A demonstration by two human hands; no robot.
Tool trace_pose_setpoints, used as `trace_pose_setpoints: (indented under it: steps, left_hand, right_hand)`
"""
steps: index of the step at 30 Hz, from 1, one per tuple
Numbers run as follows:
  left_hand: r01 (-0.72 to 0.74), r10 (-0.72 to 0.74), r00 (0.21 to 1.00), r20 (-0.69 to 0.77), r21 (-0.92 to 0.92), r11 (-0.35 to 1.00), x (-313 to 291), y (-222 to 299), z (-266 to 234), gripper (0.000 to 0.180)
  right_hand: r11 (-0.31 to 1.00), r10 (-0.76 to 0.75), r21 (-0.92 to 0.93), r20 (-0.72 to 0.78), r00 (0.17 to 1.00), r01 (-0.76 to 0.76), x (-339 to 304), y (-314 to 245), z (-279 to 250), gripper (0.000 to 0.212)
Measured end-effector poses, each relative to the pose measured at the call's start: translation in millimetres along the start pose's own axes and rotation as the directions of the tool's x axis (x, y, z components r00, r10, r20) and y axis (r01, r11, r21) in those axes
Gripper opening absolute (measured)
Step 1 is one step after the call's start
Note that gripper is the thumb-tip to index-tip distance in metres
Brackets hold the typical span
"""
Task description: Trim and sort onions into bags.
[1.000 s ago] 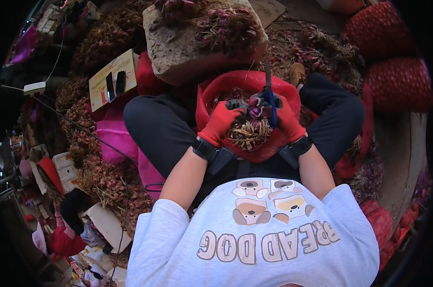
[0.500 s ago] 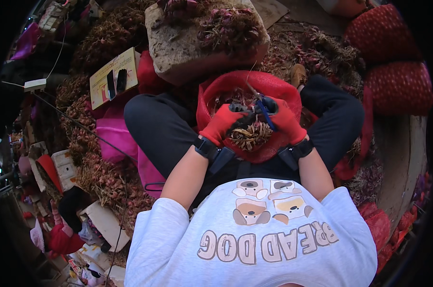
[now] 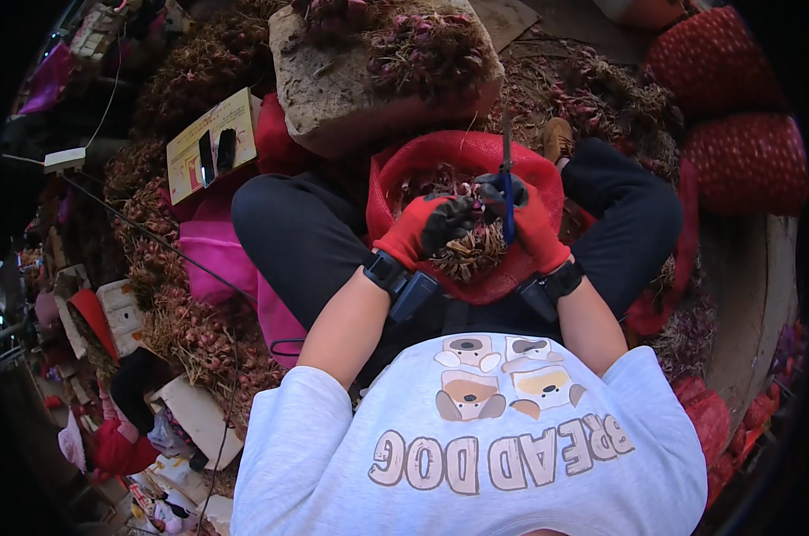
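Note:
A red mesh bag stands with its mouth gaping between my bent legs, holding small purplish bulbs, apparently shallots, with dry tops. My left hand, in a red glove with a dark palm, is over the bag's mouth with fingers curled. They close around a bunch of shallots whose straw-like ends stick out below; the grip itself is partly hidden. In a matching glove, my right hand grips blue-handled scissors. Their long blade points away from me, and the fingertips of both hands nearly meet.
Beyond the bag, a pale foam block carries more bulbs. To the left, two dark objects lie on a yellowish box, beside heaped shallots and pink cloth. Full red mesh sacks stand at far right. A cable crosses the left.
The scissors have swung from slanting up-left to pointing nearly straight away from me. My right hand has turned with them, and my left hand's fingers have shifted slightly.

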State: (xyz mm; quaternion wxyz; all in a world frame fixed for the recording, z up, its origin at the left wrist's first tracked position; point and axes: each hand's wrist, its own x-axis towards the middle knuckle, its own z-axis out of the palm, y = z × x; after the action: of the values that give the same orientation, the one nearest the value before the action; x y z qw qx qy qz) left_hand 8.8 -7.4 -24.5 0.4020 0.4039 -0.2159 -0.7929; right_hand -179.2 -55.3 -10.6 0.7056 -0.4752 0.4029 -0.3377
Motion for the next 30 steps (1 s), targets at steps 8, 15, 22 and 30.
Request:
trace_pose_setpoints:
  steps: [8,15,22,30]
  left_hand:
    - [-0.378,0.349,0.912,0.215,0.771,0.513,-1.9,-3.8,-15.5,0.013]
    - [-0.441,0.413,0.879,0.24,0.74,0.508,3.2,-1.3,-8.9,0.01]
    - [-0.192,0.481,0.864,-0.15,0.785,0.589,18.8,-20.2,5.7,0.012]
    - [-0.191,0.182,0.981,0.061,0.251,0.949,3.0,10.1,14.8,0.016]
  right_hand:
    - [0.969,-0.164,-0.185,0.029,0.986,0.167,-0.8,-0.4,10.7,0.024]
    - [0.999,-0.026,0.048,-0.011,1.0,0.026,1.3,9.9,-6.2,0.023]
    - [0.35,0.284,0.81,0.386,0.878,-0.469,11.7,22.3,-14.8,0.012]
    - [0.763,0.179,0.59,0.2,0.963,-0.264,7.7,26.0,-20.2,0.013]
